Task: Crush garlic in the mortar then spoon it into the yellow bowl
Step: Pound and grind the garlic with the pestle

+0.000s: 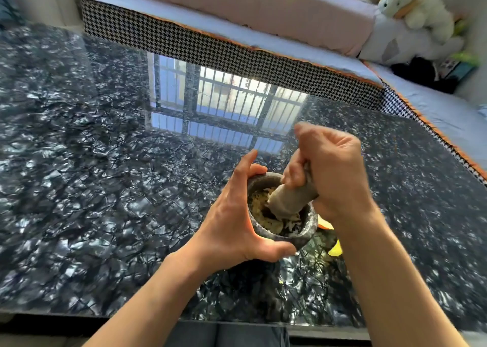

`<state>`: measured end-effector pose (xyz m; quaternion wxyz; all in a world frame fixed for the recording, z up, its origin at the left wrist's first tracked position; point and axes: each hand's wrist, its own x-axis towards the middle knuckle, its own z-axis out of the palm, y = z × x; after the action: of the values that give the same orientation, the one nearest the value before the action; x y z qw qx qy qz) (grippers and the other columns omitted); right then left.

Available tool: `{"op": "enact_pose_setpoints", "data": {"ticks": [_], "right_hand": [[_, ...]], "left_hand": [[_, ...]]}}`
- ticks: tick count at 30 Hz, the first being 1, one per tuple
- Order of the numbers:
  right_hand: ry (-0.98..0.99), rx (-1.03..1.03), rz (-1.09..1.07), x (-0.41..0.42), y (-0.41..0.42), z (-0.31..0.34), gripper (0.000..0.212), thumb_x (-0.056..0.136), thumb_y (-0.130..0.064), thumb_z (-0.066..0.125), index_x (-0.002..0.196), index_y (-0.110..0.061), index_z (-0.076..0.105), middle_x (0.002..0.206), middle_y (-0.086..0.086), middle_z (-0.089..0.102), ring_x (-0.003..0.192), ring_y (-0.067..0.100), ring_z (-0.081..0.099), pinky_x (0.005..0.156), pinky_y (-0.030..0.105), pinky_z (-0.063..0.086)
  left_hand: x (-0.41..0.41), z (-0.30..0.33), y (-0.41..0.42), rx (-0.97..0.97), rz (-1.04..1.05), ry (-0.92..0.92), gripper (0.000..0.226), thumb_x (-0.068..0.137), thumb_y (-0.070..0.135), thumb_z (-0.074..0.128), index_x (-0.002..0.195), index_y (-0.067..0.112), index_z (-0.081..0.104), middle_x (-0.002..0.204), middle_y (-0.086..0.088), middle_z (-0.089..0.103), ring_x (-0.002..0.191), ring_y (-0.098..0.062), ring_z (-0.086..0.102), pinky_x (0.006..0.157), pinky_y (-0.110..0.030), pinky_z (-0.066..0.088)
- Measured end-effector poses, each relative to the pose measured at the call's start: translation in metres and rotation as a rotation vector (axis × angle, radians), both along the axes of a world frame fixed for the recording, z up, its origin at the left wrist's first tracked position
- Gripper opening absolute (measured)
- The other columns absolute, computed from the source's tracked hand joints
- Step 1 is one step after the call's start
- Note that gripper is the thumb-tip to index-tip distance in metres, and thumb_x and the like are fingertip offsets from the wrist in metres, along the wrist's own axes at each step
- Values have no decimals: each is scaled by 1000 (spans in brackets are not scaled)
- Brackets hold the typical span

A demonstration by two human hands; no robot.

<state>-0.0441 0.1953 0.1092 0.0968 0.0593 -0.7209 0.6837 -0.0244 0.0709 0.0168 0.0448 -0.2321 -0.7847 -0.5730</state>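
Observation:
A grey stone mortar (303,234) stands on the dark glossy table, a little right of centre. Pale crushed garlic (257,205) lies inside it. My left hand (232,220) wraps around the mortar's left side, thumb at the near wall and fingers over the far rim. My right hand (332,172) grips the stone pestle (287,200), which leans down into the mortar with its thick end on the garlic. Only two slivers of the yellow bowl (336,249) show behind my right wrist. No spoon is in view.
The black marbled table (105,175) reflects a barred window. Behind it runs a sofa (263,12) with a houndstooth edge and a white plush toy (413,6) at the far right. The table's near edge is close to my body.

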Motion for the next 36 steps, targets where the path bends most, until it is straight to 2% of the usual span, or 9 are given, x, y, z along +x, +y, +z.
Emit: {"op": "enact_pose_setpoints", "data": {"ticks": [3,6,11,17,23,26,29,34,36], "right_hand": [[73,-96,40,1,4,17,51,91,-11,50,42,-20,44,31,1,44,28,19,40,41,28,36],[49,25,51,0,-8,-5,45,90,-17,51,46,-15,45,33,4,46,31,22,40,40,27,34],[-57,48,64,-1,-14,-25,45,91,-19,52,46,-19,44,34,6,46,34,26,37,41,33,35],[36,-72,79,2,-11,10,51,92,-13,50,43,-18,41,31,2,43,31,20,37,40,27,30],[-7,159,135,-2,-19,-25,41,89,-24,52,50,-16,52,34,7,47,32,23,38,39,22,33],[-63,72,94,-5,-6,-15,48,92,-19,52,44,-19,48,33,4,46,35,23,37,41,30,33],[-48,-27,88,-7,6,3,51,92,-14,52,42,-21,46,32,3,44,32,20,39,41,28,33],[-82,-143,142,-13,9,16,47,90,-11,52,44,-17,41,31,3,41,27,18,40,40,22,40],[-140,-168,178,-13,2,12,50,90,-11,52,42,-19,41,30,3,40,27,17,40,41,24,39]], "left_hand": [[-1,-1,0,-7,1,9,121,47,54,80,139,40,2,132,20,33,123,1,39,104,-16,30],[0,1,0,8,0,-13,123,47,53,80,140,38,2,132,23,33,124,6,35,102,-10,26],[1,2,0,19,6,-29,121,45,52,79,138,42,3,134,19,36,126,1,35,107,-26,30],[1,0,-1,0,5,-26,122,45,54,78,139,41,2,129,35,28,121,19,26,94,3,18],[-1,1,-2,21,-8,-32,123,45,43,84,137,44,3,126,33,35,118,13,38,95,-6,30],[-6,3,-4,-12,-65,-8,125,48,46,82,142,33,1,138,21,28,129,3,31,105,-14,26],[-15,6,-21,-106,-56,53,131,44,51,81,144,27,-1,146,20,10,135,6,13,106,-5,13],[-22,15,-55,-90,-48,-60,119,48,53,79,142,38,8,136,13,41,125,5,38,107,-21,29],[-13,19,-53,-95,-98,-100,118,50,51,79,140,44,4,135,12,41,125,5,39,108,-25,31]]}}
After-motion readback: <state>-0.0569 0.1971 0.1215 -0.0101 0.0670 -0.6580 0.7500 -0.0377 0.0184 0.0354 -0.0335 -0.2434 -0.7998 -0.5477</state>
